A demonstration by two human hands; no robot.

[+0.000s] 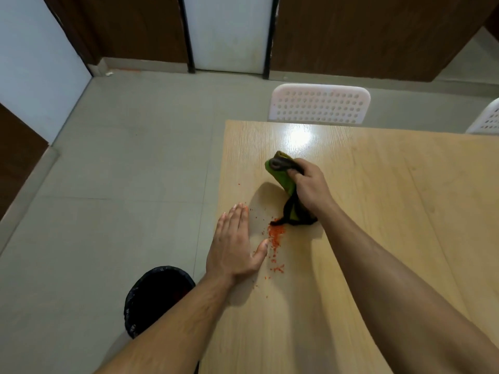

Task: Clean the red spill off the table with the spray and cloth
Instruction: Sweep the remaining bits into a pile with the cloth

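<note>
A red spill (276,234) of small crumbs lies near the left edge of the light wooden table (378,211). My right hand (310,186) grips a bunched green cloth with dark trim (280,174); the cloth's lower end touches the top of the spill. My left hand (233,244) lies flat at the table's left edge, fingers together, thumb beside the crumbs, holding nothing. No spray bottle is in view.
A black bin with a bag liner (154,298) stands on the floor just below the table's left edge, under my left forearm. Two white perforated chairs (320,103) (486,118) stand at the table's far side. Grey tiled floor spreads to the left.
</note>
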